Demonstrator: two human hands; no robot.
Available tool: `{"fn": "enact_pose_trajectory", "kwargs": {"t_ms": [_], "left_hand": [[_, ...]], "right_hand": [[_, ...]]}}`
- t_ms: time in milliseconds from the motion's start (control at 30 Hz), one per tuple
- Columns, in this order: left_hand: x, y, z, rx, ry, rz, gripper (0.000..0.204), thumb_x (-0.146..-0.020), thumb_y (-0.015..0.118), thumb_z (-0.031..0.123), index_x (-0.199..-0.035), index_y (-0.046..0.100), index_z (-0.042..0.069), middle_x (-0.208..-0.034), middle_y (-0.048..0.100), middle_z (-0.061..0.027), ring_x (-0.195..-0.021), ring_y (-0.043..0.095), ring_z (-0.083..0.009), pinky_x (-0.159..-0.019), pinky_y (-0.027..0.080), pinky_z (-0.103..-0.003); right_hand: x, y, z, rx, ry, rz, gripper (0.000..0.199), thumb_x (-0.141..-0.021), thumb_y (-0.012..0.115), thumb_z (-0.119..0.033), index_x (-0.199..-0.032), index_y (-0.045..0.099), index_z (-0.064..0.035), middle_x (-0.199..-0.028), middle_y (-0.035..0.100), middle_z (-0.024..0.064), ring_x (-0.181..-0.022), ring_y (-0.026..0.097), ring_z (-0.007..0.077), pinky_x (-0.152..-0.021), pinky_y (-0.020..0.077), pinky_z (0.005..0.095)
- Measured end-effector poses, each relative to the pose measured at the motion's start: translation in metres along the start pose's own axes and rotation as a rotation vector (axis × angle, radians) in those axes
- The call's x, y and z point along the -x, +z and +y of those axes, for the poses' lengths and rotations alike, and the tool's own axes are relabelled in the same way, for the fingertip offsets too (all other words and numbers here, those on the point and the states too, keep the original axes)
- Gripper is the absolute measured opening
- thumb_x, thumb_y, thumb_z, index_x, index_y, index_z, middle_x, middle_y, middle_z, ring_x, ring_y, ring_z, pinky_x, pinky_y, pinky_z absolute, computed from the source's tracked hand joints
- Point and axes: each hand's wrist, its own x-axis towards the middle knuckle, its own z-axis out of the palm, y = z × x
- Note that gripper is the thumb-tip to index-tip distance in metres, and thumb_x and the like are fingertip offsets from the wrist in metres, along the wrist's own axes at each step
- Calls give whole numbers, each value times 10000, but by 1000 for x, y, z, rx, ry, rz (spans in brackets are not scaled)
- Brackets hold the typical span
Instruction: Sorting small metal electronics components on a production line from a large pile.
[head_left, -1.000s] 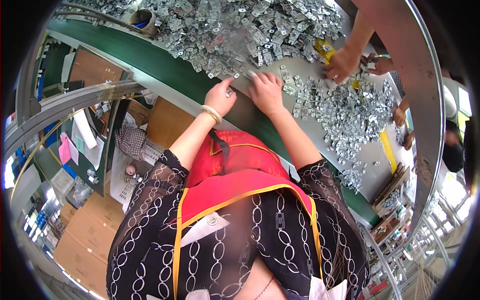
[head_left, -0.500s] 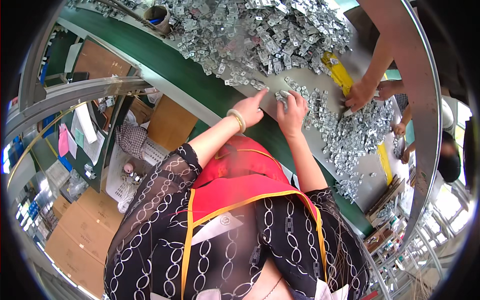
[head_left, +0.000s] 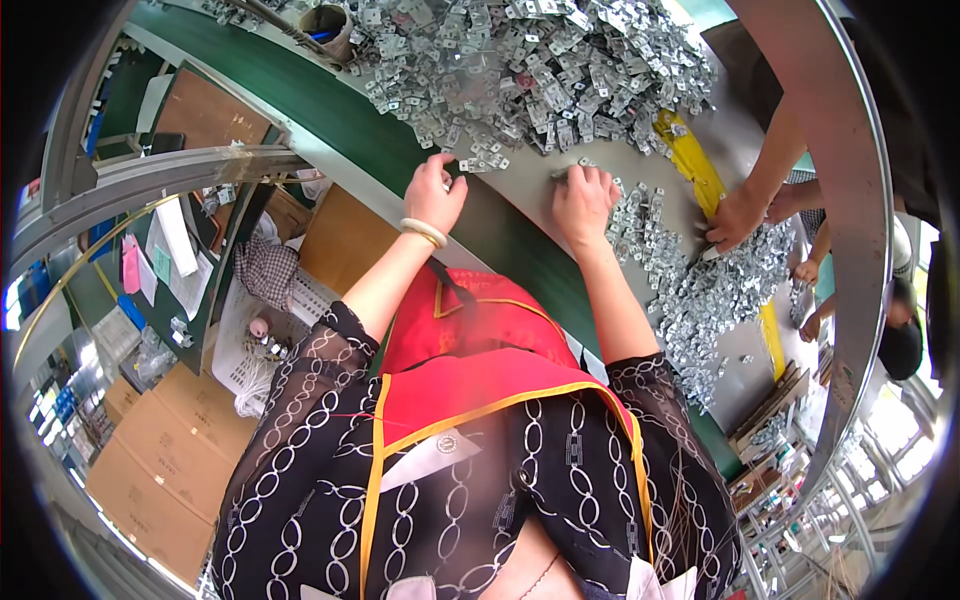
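Small flat silver metal brackets with holes lie in a large pile (head_left: pixel 540 75) at the far side of the work surface. My left hand (head_left: pixel 436 196), with a pale bangle at the wrist, is over the green strip just left of the pile's near edge. Its fingers are curled in, and what they hold is hidden. A short group of brackets (head_left: pixel 485 162) lies to its right. My right hand (head_left: pixel 585 205) rests on the grey surface with its fingers bent. A metal bracket (head_left: pixel 559 175) shows at its fingertips. Right of this hand spreads a second heap of brackets (head_left: pixel 715 285).
A co-worker's hand (head_left: pixel 737 218) reaches into the right heap beside a yellow strip (head_left: pixel 690 155). A curved metal rail (head_left: pixel 858 200) crosses the right side. A cup-like container (head_left: pixel 328 32) stands at the far left. Cardboard boxes (head_left: pixel 165 460) sit at lower left.
My left hand has drawn back leftward from the loose brackets, and its extended forefinger has curled in. My right hand has shifted slightly, its fingers now bent downward onto the surface.
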Motion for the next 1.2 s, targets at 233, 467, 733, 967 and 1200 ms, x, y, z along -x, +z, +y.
{"fn": "enact_pose_trajectory", "kwargs": {"t_ms": [233, 467, 733, 967, 1200], "left_hand": [[-13, 27, -6, 120, -196, -37, 255, -785, 720, 221, -946, 661, 32, -738, 655, -94, -660, 644, -218, -645, 511, -338], [-10, 31, -19, 239, -248, -201, 197, -788, 717, 197, -878, 686, 24, -703, 659, -45, -527, 563, -104, -513, 470, -270], [10, -2, 9, 628, -448, -599, 184, -807, 719, 152, -915, 665, 13, -702, 621, 9, -518, 481, -44, -464, 366, -210], [19, 0, 28, 983, -594, -624, 188, -866, 703, 244, -939, 664, 75, -738, 616, 40, -563, 506, -24, -440, 354, -196], [33, 17, -24, 1661, -1148, -845, 151, -883, 658, 264, -872, 664, 113, -656, 580, 4, -542, 490, -108, -422, 358, -233]], "right_hand": [[-16, 10, -58, -318, -157, 50, 206, -746, 658, -180, -926, 617, -88, -1028, 610, 80, -1000, 539, 300, -851, 403, 454], [0, 15, -21, -136, -157, 71, 75, -723, 661, -179, -763, 630, -124, -897, 612, 55, -921, 543, 282, -804, 390, 428], [31, -38, -11, -410, 47, -74, 361, -792, 721, -237, -1070, 609, -35, -979, 624, 112, -943, 589, 286, -856, 442, 407], [48, -21, -53, -1371, 649, -405, 258, -880, 651, -110, -1074, 593, 50, -854, 678, 79, -763, 659, 144, -683, 531, 264], [41, -30, -60, -668, 13, -289, 232, -846, 656, -212, -1008, 637, -48, -903, 649, 158, -816, 641, 339, -733, 507, 427]]}}
